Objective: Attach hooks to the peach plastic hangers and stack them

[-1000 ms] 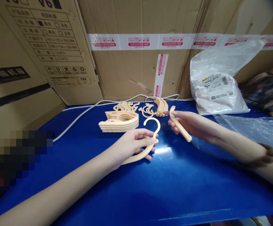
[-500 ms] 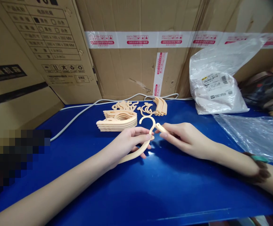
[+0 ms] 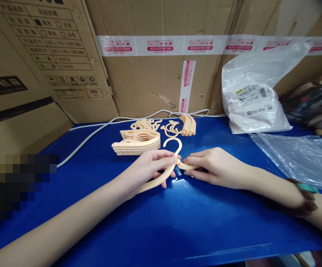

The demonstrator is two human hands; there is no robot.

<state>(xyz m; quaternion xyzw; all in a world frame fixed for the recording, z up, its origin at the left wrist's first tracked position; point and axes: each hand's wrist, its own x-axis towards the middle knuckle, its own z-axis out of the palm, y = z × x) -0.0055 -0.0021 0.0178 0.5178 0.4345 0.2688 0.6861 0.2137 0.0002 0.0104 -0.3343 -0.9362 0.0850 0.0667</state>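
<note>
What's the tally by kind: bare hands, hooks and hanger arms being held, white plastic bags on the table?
Hands, left hand and right hand: 2
Held hook: 1
Held hanger arms, one per hand: 2
White plastic bag: 1
Total: 6

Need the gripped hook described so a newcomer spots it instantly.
Over the blue table, find the left hand. The cream hook juts from its grip, tip curling leftward. Unlike the cream pieces lying behind it, this one is held.
</note>
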